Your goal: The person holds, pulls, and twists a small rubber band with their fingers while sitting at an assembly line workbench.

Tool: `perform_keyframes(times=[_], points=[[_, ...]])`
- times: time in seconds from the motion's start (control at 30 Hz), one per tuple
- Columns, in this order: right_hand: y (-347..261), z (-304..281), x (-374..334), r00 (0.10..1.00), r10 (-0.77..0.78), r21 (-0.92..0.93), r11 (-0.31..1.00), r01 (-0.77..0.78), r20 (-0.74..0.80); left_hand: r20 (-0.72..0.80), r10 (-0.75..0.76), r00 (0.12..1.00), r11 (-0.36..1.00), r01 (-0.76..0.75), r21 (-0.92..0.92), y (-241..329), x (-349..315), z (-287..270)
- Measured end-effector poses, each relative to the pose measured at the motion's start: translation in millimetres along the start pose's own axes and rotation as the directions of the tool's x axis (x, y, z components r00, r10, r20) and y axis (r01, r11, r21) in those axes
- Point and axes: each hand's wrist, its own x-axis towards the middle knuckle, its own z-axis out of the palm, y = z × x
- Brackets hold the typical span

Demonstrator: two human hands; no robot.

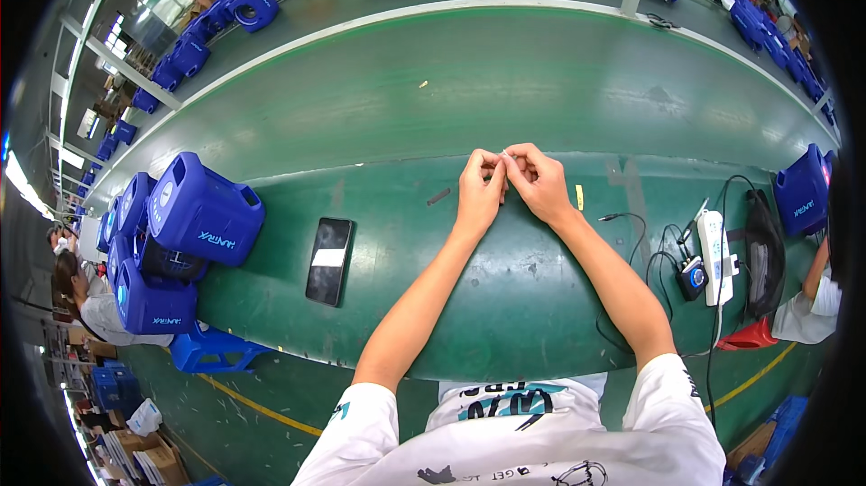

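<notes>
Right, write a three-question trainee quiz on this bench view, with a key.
1. True or false: the black phone lies between the person's left hand and right hand.
2. Fill in: the white power strip lies toward the person's ____ side of the green bench.
3. Multiple choice: what is the left hand nearest to? A) the phone; B) the power strip; C) the right hand.

Key:
1. False; it lies left of both hands, between them and the stacked blue housings.
2. Right.
3. C; anything held between them is too small to make out.
</notes>
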Motion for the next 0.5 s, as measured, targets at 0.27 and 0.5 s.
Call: perform_keyframes(times=[0.27,0.5], points=[[-10.5,2.4,3.0,0.997,-0.006,-0.115,0.993,-0.002,-0.071,-0.007,-0.031,0.999,0.999,0.031,0.026,2.8,1.9,-0.7],[-10.2,4.2,4.2,0.995,0.015,-0.122,0.992,-0.027,-0.096,-0.004,-0.061,0.998,0.997,0.061,0.049,8.7,-0.6,0.8]])
